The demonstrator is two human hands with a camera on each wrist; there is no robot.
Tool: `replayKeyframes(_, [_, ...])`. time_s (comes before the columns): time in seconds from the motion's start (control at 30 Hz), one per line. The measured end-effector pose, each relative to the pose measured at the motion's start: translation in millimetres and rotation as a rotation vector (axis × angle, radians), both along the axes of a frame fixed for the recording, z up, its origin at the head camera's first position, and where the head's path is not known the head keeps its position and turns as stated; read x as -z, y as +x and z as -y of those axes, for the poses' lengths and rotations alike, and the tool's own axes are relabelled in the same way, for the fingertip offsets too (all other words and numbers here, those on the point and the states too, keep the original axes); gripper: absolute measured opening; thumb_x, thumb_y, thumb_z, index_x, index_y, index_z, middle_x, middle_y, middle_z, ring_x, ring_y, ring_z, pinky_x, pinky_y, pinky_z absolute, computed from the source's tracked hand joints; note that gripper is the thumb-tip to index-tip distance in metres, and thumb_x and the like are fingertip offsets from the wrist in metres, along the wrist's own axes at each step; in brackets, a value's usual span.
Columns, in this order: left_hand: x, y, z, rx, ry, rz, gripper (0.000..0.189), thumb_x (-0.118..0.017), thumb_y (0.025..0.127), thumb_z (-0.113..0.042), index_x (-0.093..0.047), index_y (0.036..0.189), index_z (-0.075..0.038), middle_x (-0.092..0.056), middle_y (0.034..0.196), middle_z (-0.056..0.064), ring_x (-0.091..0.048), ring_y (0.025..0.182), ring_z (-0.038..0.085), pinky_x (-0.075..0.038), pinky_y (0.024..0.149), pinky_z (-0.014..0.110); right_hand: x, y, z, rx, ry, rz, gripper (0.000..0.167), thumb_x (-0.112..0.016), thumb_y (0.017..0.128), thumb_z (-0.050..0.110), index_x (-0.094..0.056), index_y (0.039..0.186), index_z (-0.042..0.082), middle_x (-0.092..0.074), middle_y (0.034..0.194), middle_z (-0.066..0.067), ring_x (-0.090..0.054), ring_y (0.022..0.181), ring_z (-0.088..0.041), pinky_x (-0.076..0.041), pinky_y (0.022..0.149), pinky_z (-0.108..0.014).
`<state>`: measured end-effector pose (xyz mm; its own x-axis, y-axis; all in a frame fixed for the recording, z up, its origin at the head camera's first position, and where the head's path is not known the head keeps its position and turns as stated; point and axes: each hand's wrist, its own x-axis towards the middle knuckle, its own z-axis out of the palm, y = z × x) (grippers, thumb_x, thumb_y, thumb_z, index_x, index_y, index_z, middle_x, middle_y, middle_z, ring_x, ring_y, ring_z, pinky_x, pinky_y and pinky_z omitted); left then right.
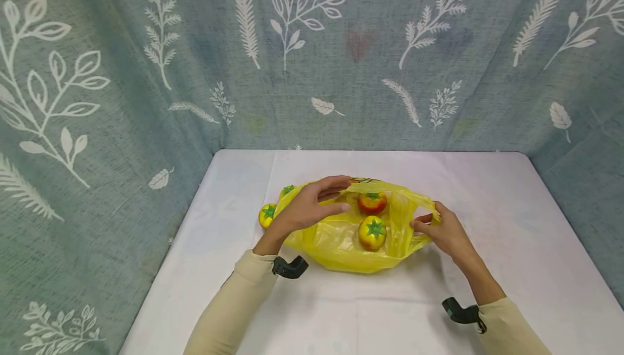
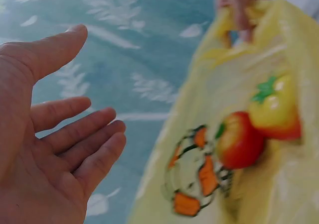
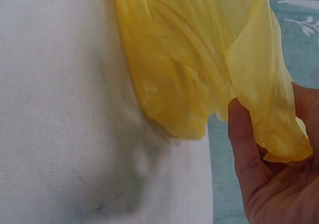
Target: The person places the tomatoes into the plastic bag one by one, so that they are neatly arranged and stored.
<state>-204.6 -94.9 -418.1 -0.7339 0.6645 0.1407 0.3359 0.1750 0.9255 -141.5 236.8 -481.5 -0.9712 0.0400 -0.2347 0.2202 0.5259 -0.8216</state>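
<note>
A yellow plastic bag [image 1: 336, 241] lies on the table with its mouth spread. Through the mouth show a yellow tomato-like fruit [image 1: 372, 233] with a green star-shaped top and a redder one [image 1: 372, 202]; the left wrist view has both fruits side by side. My right hand [image 1: 446, 233] holds the bag's handle [image 3: 271, 119] at the right end, fingers curled round the plastic. Over the left part of the bag is my left hand [image 1: 317, 203], its fingers extended and thumb apart. Nothing lies in its palm in the left wrist view.
At the bag's left end sits another yellow fruit [image 1: 267, 215], with a partly hidden one [image 1: 287, 190] behind it. A white cloth covers the table [image 1: 356, 311]. A blue-green leaf-patterned curtain [image 1: 302, 105] hangs behind and at the sides.
</note>
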Motion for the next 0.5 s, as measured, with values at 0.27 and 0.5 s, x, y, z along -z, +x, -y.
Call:
replayKeyframes(0.27, [-14.4,4.8,53.0,-0.166,0.148,-0.083,0.061,-0.069,0.097,-0.011,-0.044,0.151,-0.003,-0.049,0.15,0.015,-0.047,0.139,0.03,-0.04,0.113,0.038,3.1,-0.3,-0.5,0.0,0.004,0.001,0.073,-0.074,0.095,0.031,-0.037,0.15,-0.001,-0.066,0.118,-0.022,-0.057,0.107,-0.034,-0.05,0.092,-0.043])
replayKeyframes(0.5, [-10.0,8.7,97.2,-0.358,0.23,-0.124,0.058,-0.065,0.097,0.001,-0.043,0.151,0.001,-0.047,0.151,0.018,-0.044,0.14,0.033,-0.038,0.113,0.04,2.8,-0.5,-0.1,0.005,0.008,0.008,0.073,-0.074,0.095,0.032,-0.038,0.149,-0.001,-0.065,0.118,-0.021,-0.057,0.105,-0.033,-0.051,0.092,-0.043])
